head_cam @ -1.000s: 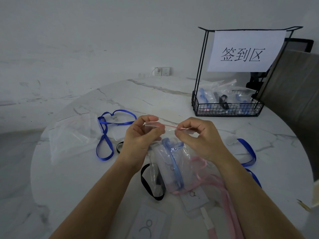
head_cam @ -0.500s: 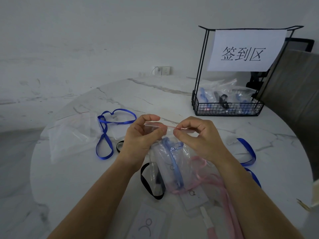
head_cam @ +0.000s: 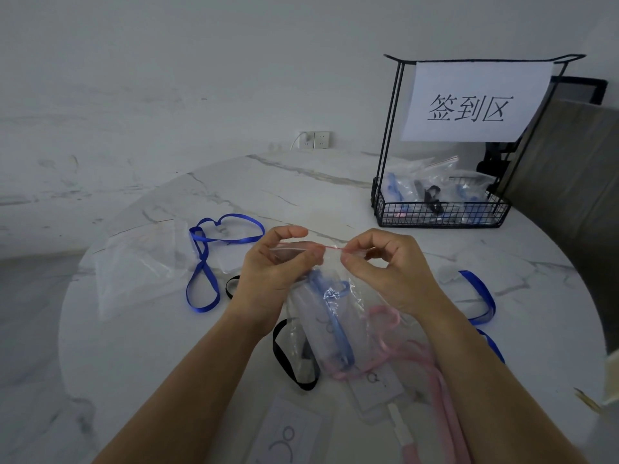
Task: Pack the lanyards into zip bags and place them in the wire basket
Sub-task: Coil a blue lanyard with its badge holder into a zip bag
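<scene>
Both hands, left [head_cam: 274,266] and right [head_cam: 385,266], pinch a filled bag's [head_cam: 330,316] zip strip, sealing it; the basket [head_cam: 438,214] likely comes next.

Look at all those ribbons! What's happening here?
A person is sealing a clear zip bag, pinching its top strip with the left grip and right grip. A blue lanyard sits inside it. Other lanyards lie loose on the table, and the wire basket at the back already holds filled bags.
</scene>
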A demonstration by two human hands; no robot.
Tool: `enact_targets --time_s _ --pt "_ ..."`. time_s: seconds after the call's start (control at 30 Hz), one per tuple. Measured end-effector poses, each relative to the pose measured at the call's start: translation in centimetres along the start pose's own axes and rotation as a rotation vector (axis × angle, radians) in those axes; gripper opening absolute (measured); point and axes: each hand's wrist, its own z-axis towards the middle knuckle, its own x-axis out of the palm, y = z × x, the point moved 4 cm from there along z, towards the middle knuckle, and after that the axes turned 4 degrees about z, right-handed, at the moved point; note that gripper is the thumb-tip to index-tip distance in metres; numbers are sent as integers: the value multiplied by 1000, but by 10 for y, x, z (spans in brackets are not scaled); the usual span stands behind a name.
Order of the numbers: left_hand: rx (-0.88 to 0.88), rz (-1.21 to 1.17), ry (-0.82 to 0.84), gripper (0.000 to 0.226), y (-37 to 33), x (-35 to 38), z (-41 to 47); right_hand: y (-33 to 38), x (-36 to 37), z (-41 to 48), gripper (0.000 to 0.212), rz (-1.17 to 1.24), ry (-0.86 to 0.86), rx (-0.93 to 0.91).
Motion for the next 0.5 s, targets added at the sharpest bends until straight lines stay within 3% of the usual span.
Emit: enact_targets --time_s 0.5 --pt "-29 5 -48 30 -1 -5 1 -1 -1 3 17 44 -41 9"
